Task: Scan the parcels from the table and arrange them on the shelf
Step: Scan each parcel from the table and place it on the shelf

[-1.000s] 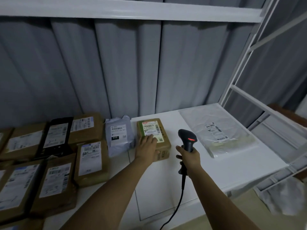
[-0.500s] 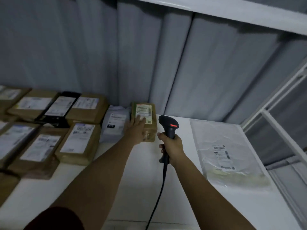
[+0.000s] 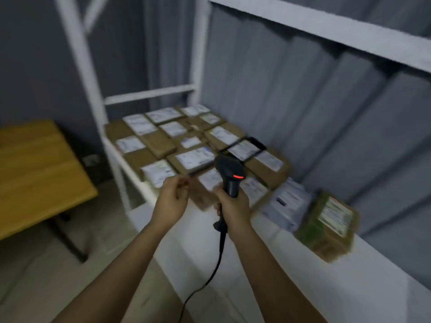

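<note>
My right hand (image 3: pixel 233 203) grips a black barcode scanner (image 3: pixel 229 176) upright, its red light lit and its cable trailing down. My left hand (image 3: pixel 171 199) hovers beside it with fingers loosely curled and nothing in it. Several brown cardboard parcels (image 3: pixel 193 159) with white labels lie packed together on the white shelf (image 3: pixel 291 276) beyond my hands. To the right rest a grey poly mailer (image 3: pixel 286 206) and a small brown box with a green-edged label (image 3: pixel 328 227). The frame is motion-blurred.
A wooden table (image 3: pixel 35 176) with dark legs stands at the left, across a strip of floor. White shelf uprights (image 3: pixel 77 54) and crossbars frame the parcels. Grey corrugated panels back the shelf.
The view has swung left, bringing the wooden table into sight. My left hand has come off the small brown box, which stays on the shelf, and drawn back beside the scanner.
</note>
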### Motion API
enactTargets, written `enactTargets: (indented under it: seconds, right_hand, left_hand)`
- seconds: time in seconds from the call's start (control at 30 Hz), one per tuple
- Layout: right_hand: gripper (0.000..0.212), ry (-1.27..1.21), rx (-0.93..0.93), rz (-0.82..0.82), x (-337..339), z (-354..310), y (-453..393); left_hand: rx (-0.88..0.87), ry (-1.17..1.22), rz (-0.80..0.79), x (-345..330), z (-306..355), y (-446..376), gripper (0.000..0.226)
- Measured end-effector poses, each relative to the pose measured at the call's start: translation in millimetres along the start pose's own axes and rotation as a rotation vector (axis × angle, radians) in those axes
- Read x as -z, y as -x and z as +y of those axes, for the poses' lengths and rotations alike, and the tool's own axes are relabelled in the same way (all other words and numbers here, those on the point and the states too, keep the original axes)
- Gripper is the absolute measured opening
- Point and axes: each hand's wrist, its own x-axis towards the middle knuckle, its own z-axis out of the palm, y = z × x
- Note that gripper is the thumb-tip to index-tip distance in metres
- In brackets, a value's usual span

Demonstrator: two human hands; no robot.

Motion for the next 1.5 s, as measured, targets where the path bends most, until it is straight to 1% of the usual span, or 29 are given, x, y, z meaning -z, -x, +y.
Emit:
enactTargets:
  seconds: [0.07, 0.13, 0.23, 0.37, 0.43, 0.67, 0.83, 0.93, 1.03, 1.13, 1.27, 1.4, 1.5]
  right_hand:
    - [0.015, 0.043, 0.013, -0.121, -64.1, -7.9, 3.6]
    - [0.014, 0.07, 0.019, -0.218, -130.7, -13.5, 6.4]
    - [0.005, 0.076, 0.029, -0.326, -235.0, -18.0, 11.9]
    - [0.009, 0.065, 0.029, -0.489, -367.0, -21.1, 29.3]
    - [0.01, 0.046, -0.008, -0.577, -427.9, -23.6, 44.1]
    - [0.007, -0.031, -0.088, -0.757, -581.0, -36.6, 85.8]
    - [0.008, -0.073, -0.027, -0.822, -684.9, -52.9, 94.9]
    - [0.008, -0.092, -0.003, -0.844, -745.2, -61.2, 88.5]
    - [0.007, -0.064, -0.002, -0.861, -798.7, -61.1, 75.3]
    - [0.011, -0.02, -0.039, -0.826, -841.2, -49.2, 60.3]
    - [0.011, 0.019, -0.123, -0.773, -885.6, -26.4, 41.1]
    - [0.01, 0.059, -0.178, -0.725, -914.6, -6.4, 37.4]
    - [0.008, 0.06, -0.22, -0.683, -922.6, 8.3, 40.2]
  left_hand:
    - [0.103, -0.044, 0.123, 59.2, -25.6, -8.0, 0.019]
    - [0.187, -0.075, 0.213, 121.0, -51.4, -12.8, 0.015]
    - [0.306, -0.079, 0.319, 217.5, -86.5, -14.4, 0.012]
    - [0.459, -0.091, 0.465, 338.5, -127.5, -15.8, 0.009]
    - [0.511, -0.124, 0.534, 395.5, -146.2, -12.8, 0.009]
    - [0.588, -0.205, 0.673, 528.2, -186.3, -3.0, 0.005]
    - [0.621, -0.17, 0.732, 607.9, -214.8, -22.2, 0.011]
    - [0.606, -0.188, 0.778, 653.6, -234.2, -45.0, 0.013]
    - [0.638, -0.223, 0.783, 696.0, -260.5, -72.0, 0.022]
    - [0.758, -0.295, 0.716, 729.5, -296.7, -95.8, 0.033]
    - [0.852, -0.397, 0.644, 750.2, -338.0, -119.5, 0.044]
    - [0.874, -0.4, 0.579, 756.8, -365.6, -136.8, 0.052]
    - [0.881, -0.438, 0.545, 764.4, -381.3, -149.1, 0.057]
